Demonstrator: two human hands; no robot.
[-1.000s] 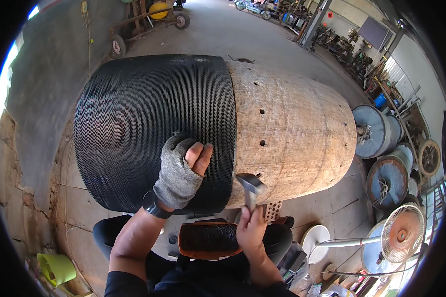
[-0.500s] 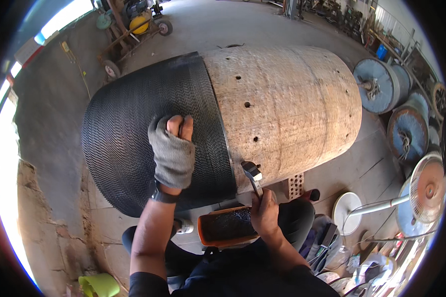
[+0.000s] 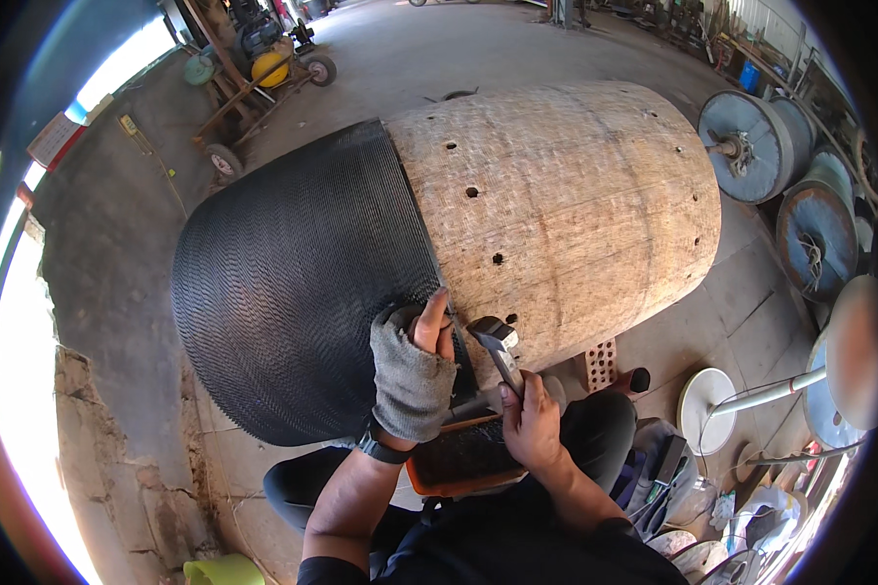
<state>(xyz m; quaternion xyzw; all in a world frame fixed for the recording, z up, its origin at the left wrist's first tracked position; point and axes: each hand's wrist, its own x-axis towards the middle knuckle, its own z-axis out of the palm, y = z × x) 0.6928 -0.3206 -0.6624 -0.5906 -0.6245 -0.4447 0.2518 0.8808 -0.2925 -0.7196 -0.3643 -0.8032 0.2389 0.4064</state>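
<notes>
A big barrel-shaped wooden drum (image 3: pixel 585 195) lies across in front of me, with several dark holes in its bare right part. Fine-ridged black covering (image 3: pixel 293 263) wraps its left part. My left hand (image 3: pixel 412 380), in a grey fingerless glove, rests at the covering's right edge, near its lower end. The index finger points up along that edge and the other fingers are curled; whatever they may pinch is hidden. Bare, my right hand (image 3: pixel 532 429) grips a hammer (image 3: pixel 498 343) by its handle. The hammer's head is just right of the left fingertips, over the wood.
Between my knees stands an orange bin (image 3: pixel 424 478) with dark contents. A perforated brick (image 3: pixel 601 366) sits under the drum's right side. A fan's round white base (image 3: pixel 704 411) and large metal spools (image 3: pixel 746 146) are at the right. A wheeled yellow machine (image 3: pixel 271 68) stands far left.
My left hand has moved right and down over the black covering to its edge, close to the hammer. The right hand still grips the hammer, in nearly the same place.
</notes>
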